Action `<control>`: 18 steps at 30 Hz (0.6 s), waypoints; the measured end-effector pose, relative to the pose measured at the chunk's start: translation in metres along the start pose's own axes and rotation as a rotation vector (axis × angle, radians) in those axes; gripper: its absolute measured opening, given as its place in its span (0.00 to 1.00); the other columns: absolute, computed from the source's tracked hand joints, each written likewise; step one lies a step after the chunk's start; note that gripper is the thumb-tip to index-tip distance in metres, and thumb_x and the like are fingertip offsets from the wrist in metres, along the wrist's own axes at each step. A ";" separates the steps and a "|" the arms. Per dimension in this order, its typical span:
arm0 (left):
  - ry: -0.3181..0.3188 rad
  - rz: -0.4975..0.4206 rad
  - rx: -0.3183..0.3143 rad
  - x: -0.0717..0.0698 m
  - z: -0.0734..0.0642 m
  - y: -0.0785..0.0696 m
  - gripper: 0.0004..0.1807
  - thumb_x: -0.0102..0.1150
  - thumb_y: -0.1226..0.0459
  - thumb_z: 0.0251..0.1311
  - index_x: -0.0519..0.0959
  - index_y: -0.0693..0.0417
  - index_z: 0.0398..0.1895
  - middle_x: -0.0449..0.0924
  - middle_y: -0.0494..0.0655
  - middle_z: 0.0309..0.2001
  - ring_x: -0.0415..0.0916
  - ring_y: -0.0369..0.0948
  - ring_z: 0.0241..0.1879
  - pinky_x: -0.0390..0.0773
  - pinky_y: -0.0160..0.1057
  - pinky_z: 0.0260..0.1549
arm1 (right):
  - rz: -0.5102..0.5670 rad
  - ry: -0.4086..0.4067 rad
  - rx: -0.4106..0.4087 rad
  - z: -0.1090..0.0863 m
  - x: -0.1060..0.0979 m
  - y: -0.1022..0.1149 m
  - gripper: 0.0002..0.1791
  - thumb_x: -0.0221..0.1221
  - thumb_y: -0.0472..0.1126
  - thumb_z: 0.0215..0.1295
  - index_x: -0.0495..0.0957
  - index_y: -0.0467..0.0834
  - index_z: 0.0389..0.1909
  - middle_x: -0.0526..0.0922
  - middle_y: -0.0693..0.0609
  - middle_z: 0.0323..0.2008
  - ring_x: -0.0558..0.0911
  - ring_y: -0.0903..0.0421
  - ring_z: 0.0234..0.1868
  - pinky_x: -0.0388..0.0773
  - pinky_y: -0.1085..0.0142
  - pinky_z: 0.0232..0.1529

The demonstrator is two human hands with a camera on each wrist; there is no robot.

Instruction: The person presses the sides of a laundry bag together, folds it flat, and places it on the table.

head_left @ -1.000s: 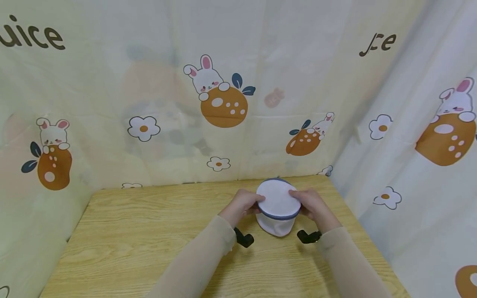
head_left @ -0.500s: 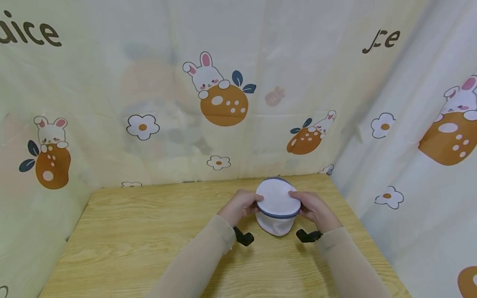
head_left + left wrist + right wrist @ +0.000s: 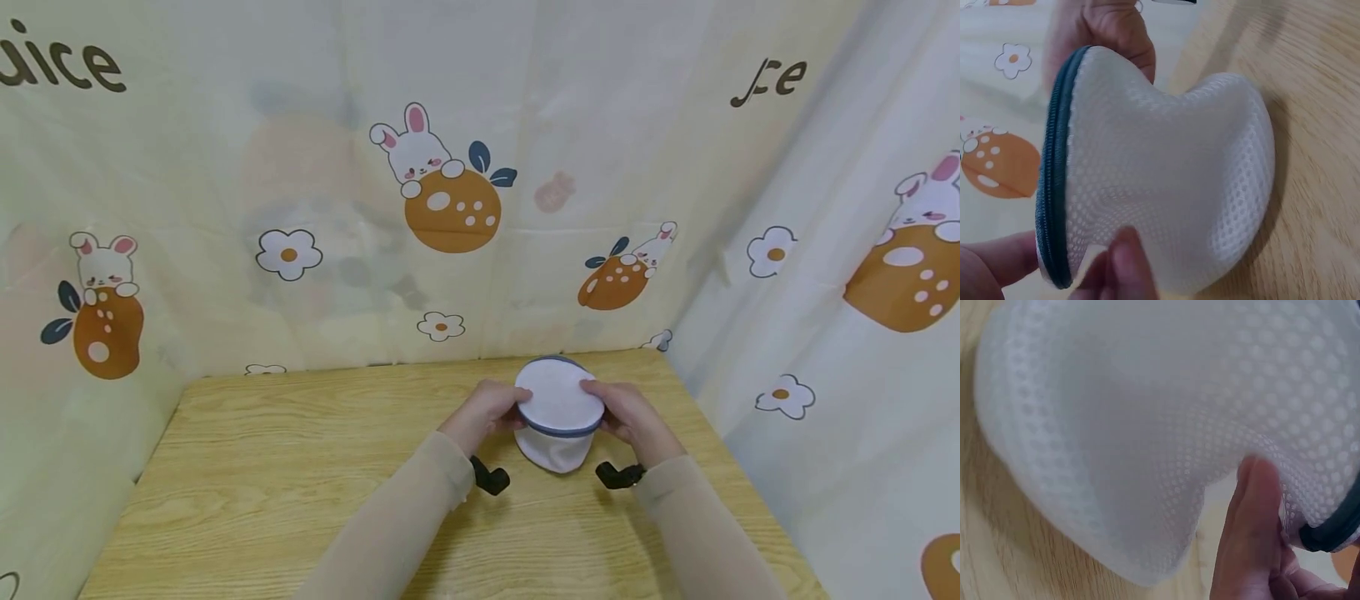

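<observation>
A round white mesh laundry bag with a dark blue-green zipper round its top stands on the table's right half. My left hand grips the left side of its top edge, thumb on the lid and fingers underneath against the mesh. On the opposite side my right hand holds the edge the same way. The bag's soft wall sags inward between top and base. In the right wrist view, fingers press a fold into the mesh near the zipper's end.
The wood-grain table extends to the left and front. A curtain printed with rabbits, oranges and flowers hangs along its back and both sides. Black wrist-camera mounts project inward beneath each hand.
</observation>
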State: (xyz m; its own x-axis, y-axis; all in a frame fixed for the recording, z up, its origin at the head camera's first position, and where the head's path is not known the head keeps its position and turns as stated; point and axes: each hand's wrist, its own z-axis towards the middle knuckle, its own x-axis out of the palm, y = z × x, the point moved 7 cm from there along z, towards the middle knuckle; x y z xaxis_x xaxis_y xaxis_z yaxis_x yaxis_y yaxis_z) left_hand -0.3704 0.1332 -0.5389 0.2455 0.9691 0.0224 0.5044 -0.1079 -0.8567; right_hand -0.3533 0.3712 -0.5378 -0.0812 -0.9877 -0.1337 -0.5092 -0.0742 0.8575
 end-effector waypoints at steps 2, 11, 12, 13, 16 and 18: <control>0.007 0.041 0.010 0.000 -0.001 0.000 0.12 0.70 0.60 0.70 0.85 0.63 0.41 0.84 0.49 0.27 0.80 0.40 0.27 0.89 0.39 0.42 | -0.063 -0.016 -0.037 -0.004 -0.001 0.003 0.37 0.61 0.54 0.79 0.70 0.27 0.72 0.87 0.51 0.37 0.85 0.61 0.33 0.85 0.70 0.34; 0.007 0.052 0.016 0.002 -0.009 0.010 0.15 0.71 0.56 0.69 0.86 0.61 0.38 0.83 0.47 0.27 0.79 0.40 0.25 0.86 0.35 0.35 | -0.253 -0.107 -0.111 -0.025 0.001 0.005 0.38 0.59 0.60 0.78 0.76 0.27 0.65 0.86 0.47 0.34 0.86 0.58 0.30 0.91 0.59 0.42; 0.006 0.047 0.020 0.003 -0.010 0.012 0.15 0.71 0.55 0.69 0.86 0.60 0.38 0.83 0.47 0.27 0.79 0.39 0.25 0.87 0.35 0.36 | -0.252 -0.118 -0.111 -0.027 0.001 0.004 0.36 0.59 0.59 0.78 0.77 0.27 0.63 0.86 0.49 0.32 0.86 0.59 0.28 0.91 0.59 0.41; 0.006 0.040 0.027 0.003 -0.011 0.013 0.15 0.71 0.55 0.69 0.86 0.60 0.38 0.83 0.47 0.27 0.79 0.39 0.25 0.87 0.36 0.37 | -0.253 -0.117 -0.115 -0.030 0.001 0.004 0.36 0.59 0.59 0.78 0.77 0.27 0.62 0.85 0.50 0.30 0.86 0.59 0.27 0.91 0.59 0.40; 0.018 0.013 0.045 0.006 -0.013 0.016 0.15 0.71 0.55 0.70 0.86 0.61 0.38 0.84 0.47 0.28 0.80 0.39 0.25 0.88 0.37 0.39 | -0.233 -0.121 -0.116 -0.035 0.003 0.001 0.35 0.59 0.58 0.78 0.77 0.26 0.62 0.85 0.51 0.28 0.86 0.60 0.25 0.90 0.63 0.36; 0.033 -0.009 0.059 0.009 -0.014 0.017 0.15 0.70 0.55 0.70 0.87 0.61 0.38 0.85 0.48 0.28 0.82 0.38 0.25 0.89 0.37 0.39 | -0.209 -0.111 -0.118 -0.038 0.006 -0.001 0.36 0.59 0.56 0.79 0.75 0.25 0.64 0.86 0.50 0.29 0.87 0.60 0.26 0.90 0.64 0.35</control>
State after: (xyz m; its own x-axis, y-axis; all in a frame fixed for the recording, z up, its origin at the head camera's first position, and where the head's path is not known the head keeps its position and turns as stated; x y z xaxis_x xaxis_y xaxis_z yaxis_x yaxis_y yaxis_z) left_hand -0.3480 0.1365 -0.5460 0.2691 0.9620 0.0469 0.4572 -0.0848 -0.8853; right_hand -0.3205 0.3602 -0.5199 -0.0815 -0.9286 -0.3621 -0.4218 -0.2970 0.8566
